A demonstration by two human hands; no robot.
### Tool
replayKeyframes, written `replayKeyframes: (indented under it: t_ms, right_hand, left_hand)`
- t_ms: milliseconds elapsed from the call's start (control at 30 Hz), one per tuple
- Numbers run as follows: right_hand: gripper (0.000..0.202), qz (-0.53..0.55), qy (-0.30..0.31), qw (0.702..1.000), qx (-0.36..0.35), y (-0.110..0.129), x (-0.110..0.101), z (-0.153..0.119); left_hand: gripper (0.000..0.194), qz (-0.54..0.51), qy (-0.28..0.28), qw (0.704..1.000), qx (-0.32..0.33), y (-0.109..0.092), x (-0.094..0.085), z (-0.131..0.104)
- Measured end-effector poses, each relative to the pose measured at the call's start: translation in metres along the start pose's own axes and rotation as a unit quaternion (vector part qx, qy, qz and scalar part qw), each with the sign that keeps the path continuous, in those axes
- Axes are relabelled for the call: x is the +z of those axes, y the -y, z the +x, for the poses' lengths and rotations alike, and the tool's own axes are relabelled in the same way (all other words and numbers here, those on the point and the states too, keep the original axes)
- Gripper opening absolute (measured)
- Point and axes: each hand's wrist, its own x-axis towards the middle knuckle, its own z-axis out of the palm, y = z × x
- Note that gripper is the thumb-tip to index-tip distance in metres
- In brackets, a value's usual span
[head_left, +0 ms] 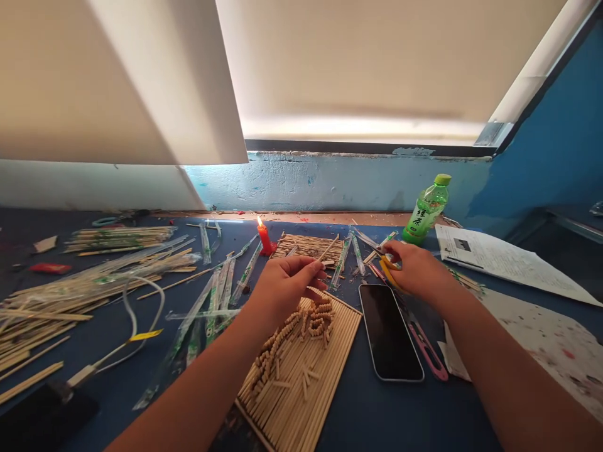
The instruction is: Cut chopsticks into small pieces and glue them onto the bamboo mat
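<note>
My left hand [287,285] pinches a thin wooden stick [330,247] between thumb and fingertips, its free end pointing up and to the right. Below that hand lies a panel of wooden sticks [320,392] set side by side, with short cut pieces [306,380] loose on it and curved rows of small pieces [323,323] standing on it. To the right, my right hand [419,270] is closed around the yellow handles of scissors [389,272]. Their blades point away to the upper left, apart from the stick.
A lit red candle [264,238] stands beside a smaller stick panel [301,246]. A phone [391,333], a pink cutter [428,355] and a green tea bottle [426,210] are on the right. Chopstick bundles [122,238], plastic wrappers [219,295] and a white cable [162,301] lie left.
</note>
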Motion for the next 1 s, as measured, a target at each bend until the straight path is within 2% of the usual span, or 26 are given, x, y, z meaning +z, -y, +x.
replayKeyframes:
  t_ms: [100,233,367,433,533,600,667,733,1000]
  right_hand:
    - [0.029,-0.021,0.01,1.0,0.02,-0.015,0.009,0.006]
    - [0.037,-0.027,0.013,0.999,0.033,-0.019,0.018,0.005]
    - [0.046,-0.004,0.001,1.0,0.029,-0.015,0.013,0.005]
    - [0.037,0.008,-0.008,1.0,0.022,-0.009,0.007,0.004]
    - [0.02,0.041,0.002,0.999,-0.034,0.013,-0.002,-0.005]
    - [0.014,0.077,0.043,0.991,-0.102,0.033,-0.003,-0.016]
    - [0.011,0.128,0.11,0.966,-0.195,0.05,0.001,-0.028]
    - [0.011,0.14,0.134,0.95,-0.246,0.062,0.009,-0.036]
    - [0.008,0.097,0.143,0.953,-0.25,0.072,0.031,-0.04]
  left_hand:
    - [0.011,0.018,0.01,1.0,0.001,0.0,0.002,-0.002]
    - [0.013,0.032,0.01,0.999,0.003,-0.002,0.004,-0.004]
    - [0.013,0.025,0.004,1.0,0.0,-0.005,0.005,-0.006]
    - [0.011,0.02,0.003,1.0,-0.001,-0.006,0.006,-0.006]
    - [0.01,0.014,0.009,1.0,0.0,-0.005,0.005,-0.006]
    - [0.01,0.012,0.015,1.0,0.007,-0.003,0.004,-0.005]
    - [0.01,0.014,0.018,1.0,0.017,-0.001,0.003,-0.004]
    - [0.011,0.02,0.022,0.999,0.023,0.0,0.003,-0.004]
    - [0.009,0.032,0.035,0.999,0.0,0.0,0.008,-0.005]
